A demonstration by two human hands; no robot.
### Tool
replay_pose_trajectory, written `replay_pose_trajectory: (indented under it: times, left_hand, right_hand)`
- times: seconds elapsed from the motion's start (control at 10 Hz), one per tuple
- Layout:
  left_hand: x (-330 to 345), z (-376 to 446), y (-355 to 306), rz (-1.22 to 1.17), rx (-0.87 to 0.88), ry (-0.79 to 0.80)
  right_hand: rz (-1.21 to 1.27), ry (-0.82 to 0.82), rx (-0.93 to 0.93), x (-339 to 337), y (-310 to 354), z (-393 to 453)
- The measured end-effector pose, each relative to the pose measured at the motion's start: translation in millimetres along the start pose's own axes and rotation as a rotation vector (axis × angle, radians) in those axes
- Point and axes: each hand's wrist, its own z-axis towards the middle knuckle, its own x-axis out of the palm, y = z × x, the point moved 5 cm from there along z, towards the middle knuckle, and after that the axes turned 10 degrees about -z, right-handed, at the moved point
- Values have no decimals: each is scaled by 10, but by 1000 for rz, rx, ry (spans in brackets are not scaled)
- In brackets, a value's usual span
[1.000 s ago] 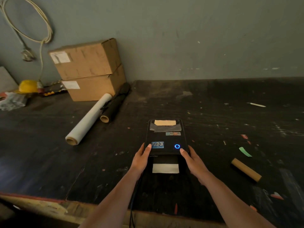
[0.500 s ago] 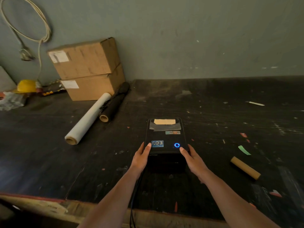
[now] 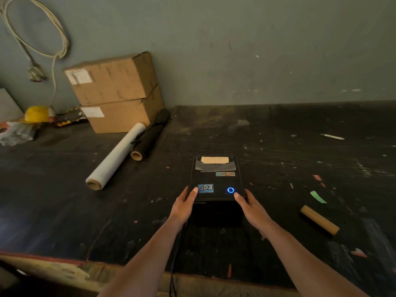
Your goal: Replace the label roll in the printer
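A black label printer stands on the dark worktable, lid down, with a blue ring light glowing on top. Through the window at the back of the lid a tan piece shows. My left hand grips the printer's front left corner, thumb on the lid. At the front right corner my right hand does the same, thumb beside the light. A bare cardboard core lies on the table to the right. No label shows at the printer's front.
The printer's black cable runs over the table's near edge between my arms. A clear film roll and a black roll lie at the left, in front of two stacked cardboard boxes. Paper scraps litter the right side.
One second ago a white label strip showed at the printer's front under the lid; it is now out of sight and the front looks closed. Both hands stay at the front corners.
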Motion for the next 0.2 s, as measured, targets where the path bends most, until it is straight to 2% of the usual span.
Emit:
replay_pose_trajectory:
  times: [0.1,0.2]
  left_hand:
    - [4,2,-118,160,53,-15]
    - [-76,-166,-193,376,287,-183]
  right_hand:
    - [-140,-47,-59,-91,127,-44]
    - [-133,-230,-207,-431,431,-145]
